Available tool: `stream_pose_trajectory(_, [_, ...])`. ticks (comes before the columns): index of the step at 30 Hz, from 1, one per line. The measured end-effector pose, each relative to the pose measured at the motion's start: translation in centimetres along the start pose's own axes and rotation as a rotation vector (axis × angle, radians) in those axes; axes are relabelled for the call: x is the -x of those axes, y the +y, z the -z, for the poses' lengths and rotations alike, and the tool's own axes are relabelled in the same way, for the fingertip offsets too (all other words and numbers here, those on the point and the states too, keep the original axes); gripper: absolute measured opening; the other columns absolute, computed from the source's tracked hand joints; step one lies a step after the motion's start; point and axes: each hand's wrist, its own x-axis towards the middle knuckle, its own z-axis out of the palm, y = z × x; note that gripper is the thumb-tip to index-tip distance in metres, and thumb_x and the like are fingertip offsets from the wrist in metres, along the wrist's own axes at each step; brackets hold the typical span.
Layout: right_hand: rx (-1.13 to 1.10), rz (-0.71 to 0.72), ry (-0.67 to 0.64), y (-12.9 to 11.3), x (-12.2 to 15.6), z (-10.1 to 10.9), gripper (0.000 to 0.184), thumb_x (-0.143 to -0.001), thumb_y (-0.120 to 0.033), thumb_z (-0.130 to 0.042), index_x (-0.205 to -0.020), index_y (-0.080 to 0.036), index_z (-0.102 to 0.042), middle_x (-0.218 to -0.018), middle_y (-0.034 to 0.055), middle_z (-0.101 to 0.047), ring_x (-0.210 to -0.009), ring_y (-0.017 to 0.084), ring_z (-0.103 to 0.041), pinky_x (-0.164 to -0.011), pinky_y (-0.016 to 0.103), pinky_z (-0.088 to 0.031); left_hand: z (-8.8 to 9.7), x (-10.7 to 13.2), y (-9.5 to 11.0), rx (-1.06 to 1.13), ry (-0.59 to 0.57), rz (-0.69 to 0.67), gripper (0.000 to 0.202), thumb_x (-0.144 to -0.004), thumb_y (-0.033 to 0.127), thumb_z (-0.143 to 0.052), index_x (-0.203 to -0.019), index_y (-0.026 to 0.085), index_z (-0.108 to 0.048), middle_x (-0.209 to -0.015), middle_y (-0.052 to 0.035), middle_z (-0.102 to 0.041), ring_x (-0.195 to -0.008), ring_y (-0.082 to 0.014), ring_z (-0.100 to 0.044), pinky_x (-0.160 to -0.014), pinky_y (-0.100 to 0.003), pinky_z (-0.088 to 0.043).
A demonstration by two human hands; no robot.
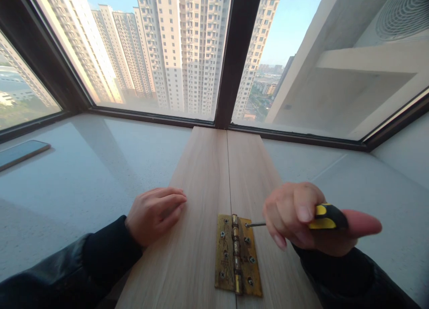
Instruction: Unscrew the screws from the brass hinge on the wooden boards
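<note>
My right hand (295, 215) is wrapped round a screwdriver with a yellow, black and red handle (330, 219). Its thin metal shaft (256, 224) points left, and the tip meets the upper right screw (246, 225) of a worn brass hinge (227, 251). This hinge lies opened flat across the seam between a left wooden board (197, 184) and a right wooden board (253, 175). Cross-head screws show in both leaves. My left hand (157, 213) rests on the outer edge of the left board, fingers loosely bent and holding nothing visible.
A pale speckled sill (100, 175) supports the boards, whose far ends reach the dark window frame (223, 117). On the sill at far left lies a phone (23, 152). Tall buildings and an outdoor unit's round grille appear beyond the glass.
</note>
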Motion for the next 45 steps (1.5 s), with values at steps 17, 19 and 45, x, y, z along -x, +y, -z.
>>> stream_pose_trajectory(17, [0.017,-0.016,0.006,0.3,-0.1,0.6,0.040,-0.086,-0.056,-0.063,-0.100,-0.020,-0.068,-0.073,0.0000,-0.045,-0.067,0.013,-0.045,-0.072,0.030,-0.046,0.1,-0.3,0.1,-0.007,-0.001,-0.007,0.017,-0.085,0.017,-0.053,-0.095,0.019,-0.067,-0.099,-0.0049,-0.070,-0.090,-0.0180,-0.067,-0.080,-0.032,-0.056])
stream_pose_trajectory(19, [-0.054,-0.038,-0.017,0.4,-0.3,-0.1,0.041,-0.092,-0.058,-0.051,-0.102,-0.022,-0.069,-0.061,-0.0016,-0.045,-0.055,0.012,-0.044,-0.061,0.029,-0.048,0.1,-0.3,0.1,-0.007,-0.007,-0.004,0.017,-0.085,0.017,-0.053,-0.095,0.019,-0.067,-0.099,-0.0056,-0.070,-0.090,-0.0183,-0.067,-0.080,-0.032,-0.056])
stream_pose_trajectory(45, [-0.009,-0.098,0.093,-0.3,-0.4,-0.6,0.042,-0.084,-0.066,-0.059,-0.094,-0.026,-0.054,-0.062,-0.0062,-0.035,-0.051,0.010,-0.032,-0.060,0.028,-0.036,0.2,-0.5,0.3,-0.012,-0.002,0.006,0.018,-0.085,0.018,-0.052,-0.092,0.018,-0.068,-0.098,-0.0062,-0.071,-0.089,-0.0180,-0.067,-0.079,-0.031,-0.056])
